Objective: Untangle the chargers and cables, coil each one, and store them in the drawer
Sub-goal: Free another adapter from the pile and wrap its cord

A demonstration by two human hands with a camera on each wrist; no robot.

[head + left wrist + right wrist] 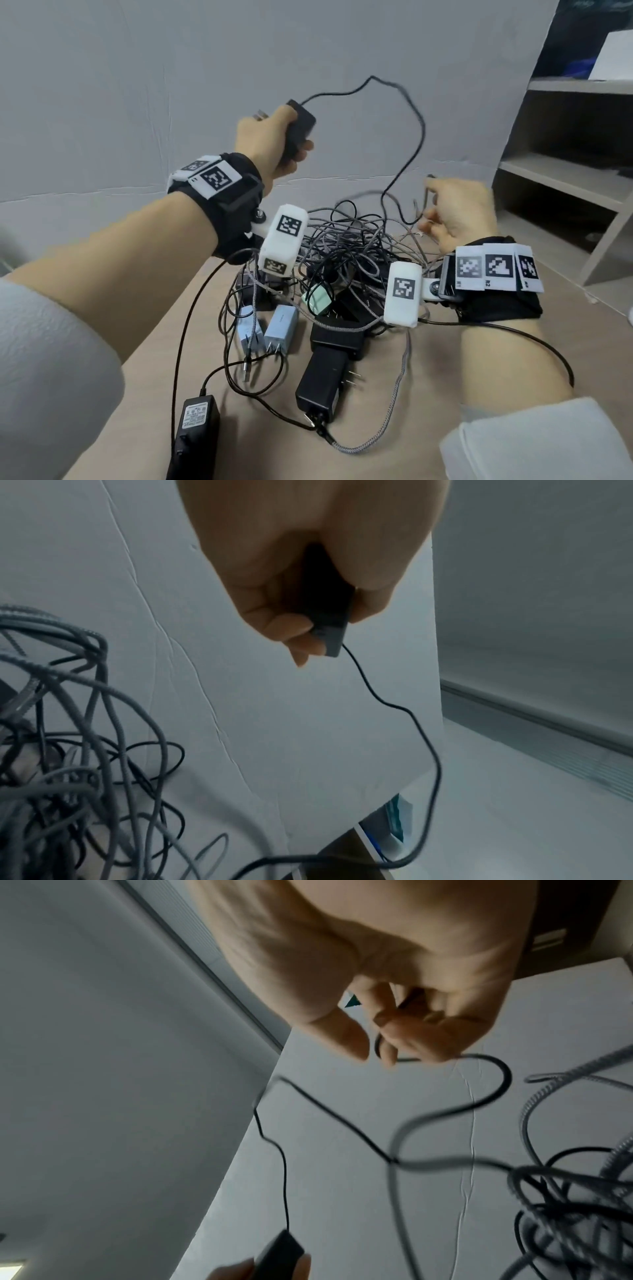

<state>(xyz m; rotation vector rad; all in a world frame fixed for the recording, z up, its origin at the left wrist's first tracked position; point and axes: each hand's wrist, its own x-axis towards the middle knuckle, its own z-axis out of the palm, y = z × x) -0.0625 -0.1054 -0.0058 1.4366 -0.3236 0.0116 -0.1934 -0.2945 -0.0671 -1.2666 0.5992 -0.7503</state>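
left hand (270,137) raised above the far edge of the table (428,394), fingers wrapped round a black power adapter (299,126), plug prongs poking out past the thumb side. adapter's long axis tilted, cord end pointing up and away toward the wall. thin black cord (416,113) leaving that upper end, arching high to the right, then dropping toward the right hand (459,212). right hand lower, off to the right over the far right corner, fingers curled and pinching the same cord near its free end, as the right wrist view shows; a small plug tip seems to stick out above the fingers, too blurred to be sure.

tangled pile of cables (342,246) lying between and below both hands, at the middle of the table; two pale blue chargers (267,329) and a black wall adapter (322,383) nearer the front edge. no drawer in view.

cord now spanning hand to hand, seemingly clear of the pile apart from a low loop dipping near its top. likely next: coiling, with the right hand, nearer the free end, bringing loops leftward to the adapter. risk: that low loop snagging a grey braided strand.
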